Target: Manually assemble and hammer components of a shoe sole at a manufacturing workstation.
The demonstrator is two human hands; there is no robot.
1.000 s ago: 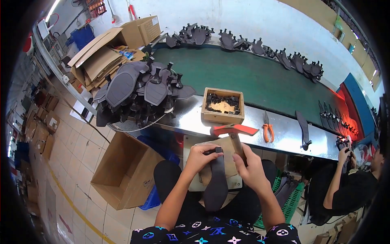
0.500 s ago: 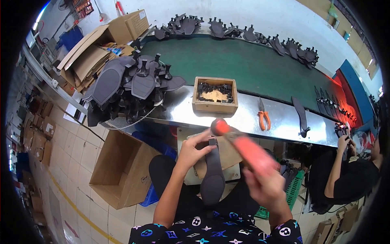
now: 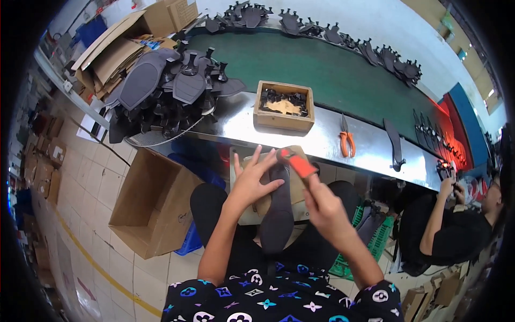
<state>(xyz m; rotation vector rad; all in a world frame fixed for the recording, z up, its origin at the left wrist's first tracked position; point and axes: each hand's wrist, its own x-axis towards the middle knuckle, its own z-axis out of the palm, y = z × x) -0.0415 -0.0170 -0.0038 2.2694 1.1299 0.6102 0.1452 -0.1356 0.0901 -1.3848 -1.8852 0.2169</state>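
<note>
A dark grey shoe sole [image 3: 277,228] lies lengthwise in front of me, its broad end toward my lap and its narrow heel end on a board-topped stand [image 3: 298,206]. Beside the heel end, my left hand [image 3: 251,185] has its fingers spread, with the thumb lying over the sole. In my right hand [image 3: 331,217] is a hammer [image 3: 301,165] with red on its shaft and head. The hammer head is down at the heel end; whether it touches is hard to see, and the small block there is hidden.
A wooden box [image 3: 284,122] of small black pieces and orange-handled pliers [image 3: 347,142] sit on the metal ledge. Heeled soles [image 3: 188,80] are piled at left. Behind runs a green conveyor belt [image 3: 300,67]. A cardboard box [image 3: 153,206] stands left; a co-worker [image 3: 445,225] sits right.
The hammer has come down onto the heel end from its raised position. My left fingers have let go of the small black block and spread apart. The view has tilted slightly.
</note>
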